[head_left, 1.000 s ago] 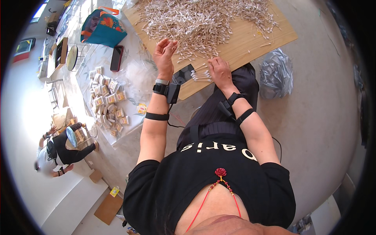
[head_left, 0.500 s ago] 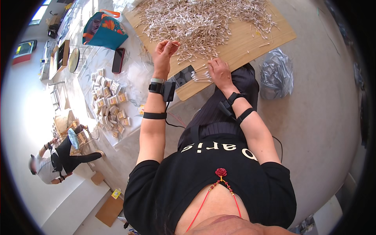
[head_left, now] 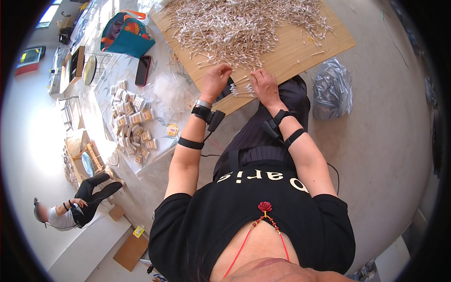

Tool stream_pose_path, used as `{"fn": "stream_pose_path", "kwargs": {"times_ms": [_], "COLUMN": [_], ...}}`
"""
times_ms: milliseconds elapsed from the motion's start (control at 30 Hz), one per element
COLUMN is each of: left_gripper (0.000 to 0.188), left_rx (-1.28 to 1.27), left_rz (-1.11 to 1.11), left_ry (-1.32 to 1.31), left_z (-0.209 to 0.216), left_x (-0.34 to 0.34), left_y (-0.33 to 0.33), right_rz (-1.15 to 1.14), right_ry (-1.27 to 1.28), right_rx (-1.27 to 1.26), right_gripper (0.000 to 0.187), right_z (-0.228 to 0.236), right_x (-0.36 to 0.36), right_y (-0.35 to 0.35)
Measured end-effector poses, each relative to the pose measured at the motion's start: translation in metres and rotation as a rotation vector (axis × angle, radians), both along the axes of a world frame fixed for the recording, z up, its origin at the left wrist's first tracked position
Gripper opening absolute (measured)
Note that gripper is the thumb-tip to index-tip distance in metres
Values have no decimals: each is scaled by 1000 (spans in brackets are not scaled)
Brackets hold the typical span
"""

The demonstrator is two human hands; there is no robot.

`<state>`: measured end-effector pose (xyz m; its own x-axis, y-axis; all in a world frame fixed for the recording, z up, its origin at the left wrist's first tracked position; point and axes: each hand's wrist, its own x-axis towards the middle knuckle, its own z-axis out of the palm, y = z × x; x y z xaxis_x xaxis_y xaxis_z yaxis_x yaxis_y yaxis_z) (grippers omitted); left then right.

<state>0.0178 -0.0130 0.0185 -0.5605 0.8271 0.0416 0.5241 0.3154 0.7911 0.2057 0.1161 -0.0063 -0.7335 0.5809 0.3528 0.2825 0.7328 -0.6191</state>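
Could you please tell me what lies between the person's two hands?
In the head view, a row of cotton swabs lies on the board between the left hand and right hand; part of a dark flat object shows nearer the left.

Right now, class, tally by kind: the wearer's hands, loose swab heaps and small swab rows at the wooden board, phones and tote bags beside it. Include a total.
Left hand and right hand: 2
Loose swab heap: 1
Small swab row: 1
Phone: 1
Tote bag: 1
Total: 6
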Motion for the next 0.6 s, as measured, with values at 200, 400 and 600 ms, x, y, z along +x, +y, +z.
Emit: {"fn": "stream_pose_path", "kwargs": {"times_ms": [200,400,600], "left_gripper": [12,53,73], "left_rx": [-98,-51,-65], "left_rz": [-55,-111,-97], "left_ry": [332,322,342], "left_z": [-8,-10,-10], "left_x": [25,40,60], "left_y": [4,-8,-22], "right_rz": [-3,-23,6], "right_ry": [11,-3,-8], "right_rx": [10,-9,5], "right_gripper": [14,15,15], "right_z": [0,-1,0], "right_x": [0,4,5], "right_y": [1,1,-1]}}
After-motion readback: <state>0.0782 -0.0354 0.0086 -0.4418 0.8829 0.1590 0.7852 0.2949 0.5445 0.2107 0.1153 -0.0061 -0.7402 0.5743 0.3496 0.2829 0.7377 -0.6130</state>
